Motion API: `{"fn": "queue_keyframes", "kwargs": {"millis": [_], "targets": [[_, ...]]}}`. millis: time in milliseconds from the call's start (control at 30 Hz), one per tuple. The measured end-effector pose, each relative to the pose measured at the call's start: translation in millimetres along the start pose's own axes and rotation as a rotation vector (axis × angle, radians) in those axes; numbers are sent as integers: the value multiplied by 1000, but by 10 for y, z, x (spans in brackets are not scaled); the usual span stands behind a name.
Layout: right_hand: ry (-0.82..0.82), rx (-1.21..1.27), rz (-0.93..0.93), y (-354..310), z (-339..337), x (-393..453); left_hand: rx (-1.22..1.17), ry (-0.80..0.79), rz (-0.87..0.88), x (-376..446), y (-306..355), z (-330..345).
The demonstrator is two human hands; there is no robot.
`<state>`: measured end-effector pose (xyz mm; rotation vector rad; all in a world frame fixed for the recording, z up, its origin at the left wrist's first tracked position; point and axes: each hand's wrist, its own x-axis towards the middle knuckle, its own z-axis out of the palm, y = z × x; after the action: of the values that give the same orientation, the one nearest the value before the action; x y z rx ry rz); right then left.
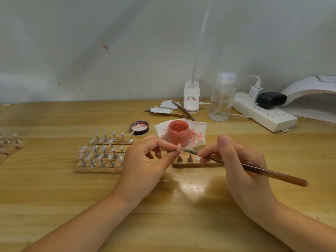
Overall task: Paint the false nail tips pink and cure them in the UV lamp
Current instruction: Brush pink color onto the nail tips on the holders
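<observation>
**Kid:** What is in your hands?

**Me:** My left hand [145, 160] pinches 1 small nail tip [179, 147] between my thumb and first finger. It is up off the table. My right hand [241, 160] grips a brown brush [254, 170]. The hairy end of the brush touches the nail tip.

**Kid:** Where is the pink paint?

**Me:** In the little open jar [178, 132], just behind my hands. It sits on a white paper [200, 131] with pink smears on it. The jar's lid [139, 127] lies to the left of it, inside up.

**Kid:** What are all those shiny things?

**Me:** Those are clear nail tips on small metal stands [103, 151]. They stand in rows on wooden strips, left of my left hand. Under my hands is another wooden strip [192, 163]. It has 2 bare stands on it that I can see.

**Kid:** Where is the lamp?

**Me:** The white UV lamp [312, 95] is at the far right of the table [54, 197], partly cut off by the edge. Next to it is a white power strip [263, 115] with a black plug block [271, 100] in it.

**Kid:** And the bottle?

**Me:** The clear bottle [221, 99] stands behind the jar. A white bottle [191, 97] is beside it. More brushes [183, 110] lie near there.
</observation>
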<state>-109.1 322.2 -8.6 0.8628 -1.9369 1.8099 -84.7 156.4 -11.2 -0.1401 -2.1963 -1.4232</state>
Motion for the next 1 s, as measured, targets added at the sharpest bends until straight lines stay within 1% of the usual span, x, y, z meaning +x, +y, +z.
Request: {"fn": "queue_keyframes", "kwargs": {"millis": [133, 233, 333, 467, 800, 1000], "targets": [[-16, 80, -5, -23, -12, -16, -12, -2, -13, -6, 15, -3], [28, 60, 1, -23, -14, -6, -9, -10, -22, -8, 27, -6], [77, 36, 52, -18, -14, 18, -4, -9, -17, -10, 29, -4], [125, 61, 91, -23, -20, 28, -16, -13, 17, -6, 14, -5], [62, 22, 31, -24, -24, 15, -67, -60, 62, -9, 23, -1], [9, -17, 0, -6, 6, 17, -47, -68, 62, -10, 20, -2]]}}
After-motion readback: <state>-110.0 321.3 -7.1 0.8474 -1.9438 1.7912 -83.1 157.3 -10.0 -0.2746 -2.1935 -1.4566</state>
